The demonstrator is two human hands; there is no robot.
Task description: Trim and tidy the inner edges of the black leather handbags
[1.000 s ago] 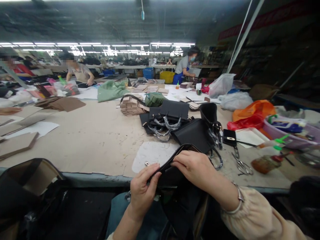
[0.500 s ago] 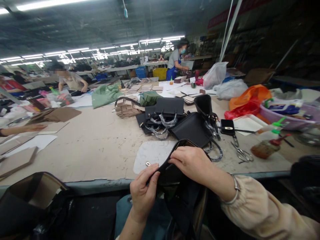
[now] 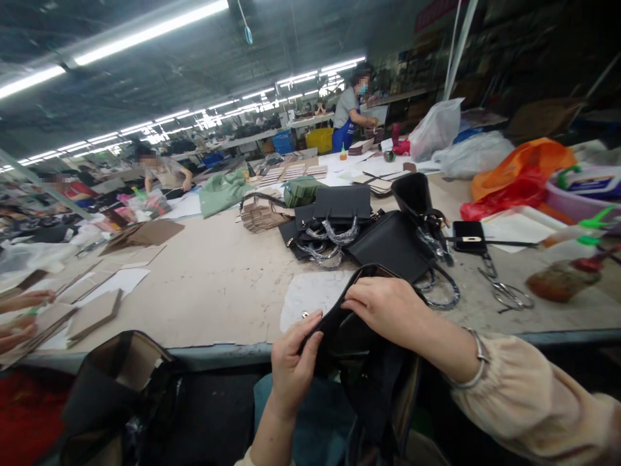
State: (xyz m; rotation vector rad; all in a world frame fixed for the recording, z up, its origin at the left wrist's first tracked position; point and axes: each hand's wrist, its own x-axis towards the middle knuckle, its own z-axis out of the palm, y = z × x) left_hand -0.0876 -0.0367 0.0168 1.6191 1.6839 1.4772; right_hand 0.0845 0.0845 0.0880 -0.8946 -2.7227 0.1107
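Observation:
A black bag is tilted at the table's near edge, its opening facing up. My left hand pinches the left end of its rim between thumb and fingers. Further along the same rim, my right hand grips the edge, fingertips bent over it and partly hidden inside. Just beyond my left hand, a small metal piece lies on a white sheet. Several black bags with plastic-wrapped handles, one of them a flat black bag, are piled behind my hands.
Scissors, a black phone-like item and a brown glue bottle lie to the right on the table. Another open black bag stands at lower left. A co-worker's hands touch boards at far left.
The view has turned left and tilted, so the scene sits further right. Both my hands keep their grip on the bag's rim. A co-worker's second hand now shows at the far left.

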